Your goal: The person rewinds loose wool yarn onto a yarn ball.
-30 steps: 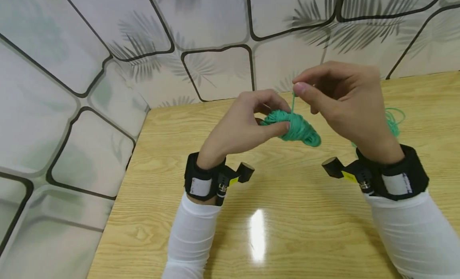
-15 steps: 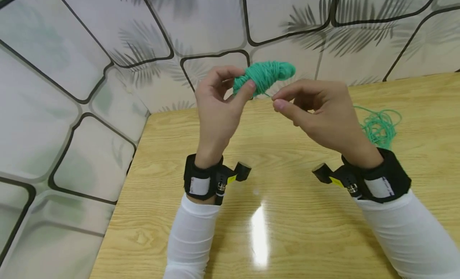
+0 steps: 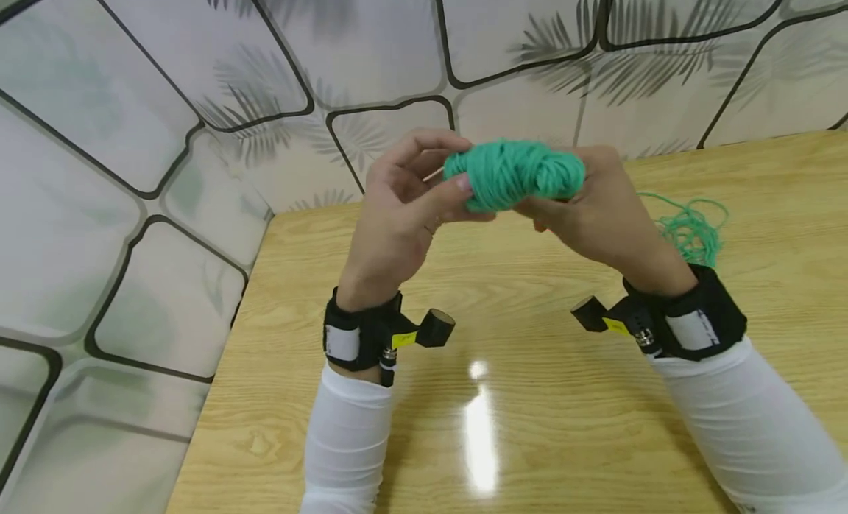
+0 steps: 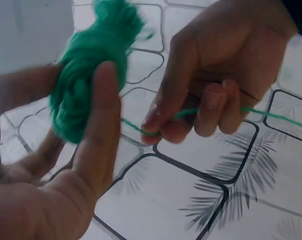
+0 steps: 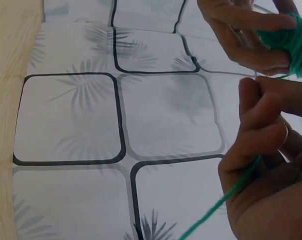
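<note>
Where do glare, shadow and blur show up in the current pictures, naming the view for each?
Head view: a white streak of glare on the wooden tabletop, and soft shadow beside the left sleeve; left wrist view: the green yarn bundle and left hand look blurred; right wrist view: the right hand looks dark against the paler patterned wall.

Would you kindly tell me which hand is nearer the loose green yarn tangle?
Right. In the head view, the right hand appears just left of the green yarn tangle; the left hand is farther left.
</note>
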Demonstrator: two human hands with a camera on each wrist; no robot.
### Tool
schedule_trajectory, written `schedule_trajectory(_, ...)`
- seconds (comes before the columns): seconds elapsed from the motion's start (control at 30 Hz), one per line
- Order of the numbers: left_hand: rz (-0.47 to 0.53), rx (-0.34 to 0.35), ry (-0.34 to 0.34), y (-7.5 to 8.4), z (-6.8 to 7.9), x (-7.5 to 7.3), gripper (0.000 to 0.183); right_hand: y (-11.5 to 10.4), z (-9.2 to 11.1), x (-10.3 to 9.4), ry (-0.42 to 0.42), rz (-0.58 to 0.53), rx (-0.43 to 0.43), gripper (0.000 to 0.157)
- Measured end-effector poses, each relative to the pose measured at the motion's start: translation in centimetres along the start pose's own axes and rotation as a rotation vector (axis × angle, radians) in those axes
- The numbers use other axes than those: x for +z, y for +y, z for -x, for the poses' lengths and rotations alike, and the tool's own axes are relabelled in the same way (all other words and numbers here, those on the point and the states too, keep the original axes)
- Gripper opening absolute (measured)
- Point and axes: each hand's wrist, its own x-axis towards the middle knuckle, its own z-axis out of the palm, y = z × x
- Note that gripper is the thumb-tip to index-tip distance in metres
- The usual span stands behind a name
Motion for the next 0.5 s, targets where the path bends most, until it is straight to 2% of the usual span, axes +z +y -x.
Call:
schedule_trajectory(0.07, -0.078, 0.051, 0.109, 0.1, 0.0, 0.0, 0.026, -0.1, 0.2, 0.3, -0.065, 0.1, 0.014, 0.01)
schedule_trajectory(0.13, -0.263, 0.059, 0.191, 0.3, 0.0, 0.2, 0.025, -0.5, 0.3, 0.3, -0.088, 0.124, 0.01, 0.01)
schedule_trajectory(0.17, -0.358, 0.043, 0.203, 0.5, 0.0, 0.4, 0.025, -0.8, 0.3, 0.3, -0.073, 0.128, -0.002, 0.009)
schedule_trajectory(0.2, -0.443, 0.014, 0.193, 0.7, 0.0, 0.6, 0.024, -1.0, 0.3, 0.2, -0.043, 0.118, -0.013, 0.01)
schedule_trajectory(0.23, -0.511, -0.023, 0.155, 0.9, 0.1, 0.8, 0.023, -1.2, 0.3, 0.0, -0.007, 0.085, -0.033, 0.009)
schedule_trajectory(0.3, -0.589, -0.11, 0.017, 1.2, 0.1, 1.0, 0.02, -1.4, 0.1, -0.5, 0.083, 0.024, -0.077, 0.009)
schedule_trajectory(0.33, -0.583, -0.146, -0.062, 1.3, 0.2, 1.1, 0.019, -1.4, 0.0, -0.7, 0.123, 0.006, -0.094, 0.009)
schedule_trajectory(0.4, -0.501, -0.184, -0.19, 1.1, 0.2, 1.2, 0.018, -1.2, -0.2, -1.0, 0.17, -0.056, -0.077, 0.009)
schedule_trajectory(0.43, -0.438, -0.179, -0.223, 0.9, 0.2, 1.1, 0.019, -1.0, -0.2, -1.1, 0.171, -0.089, -0.053, 0.01)
schedule_trajectory(0.47, -0.361, -0.165, -0.23, 0.6, 0.2, 1.0, 0.019, -0.7, -0.3, -1.1, 0.157, -0.112, -0.032, 0.011)
schedule_trajectory(0.5, -0.257, -0.149, -0.215, 0.3, 0.2, 0.9, 0.02, -0.4, -0.3, -1.1, 0.142, -0.089, 0.001, 0.011)
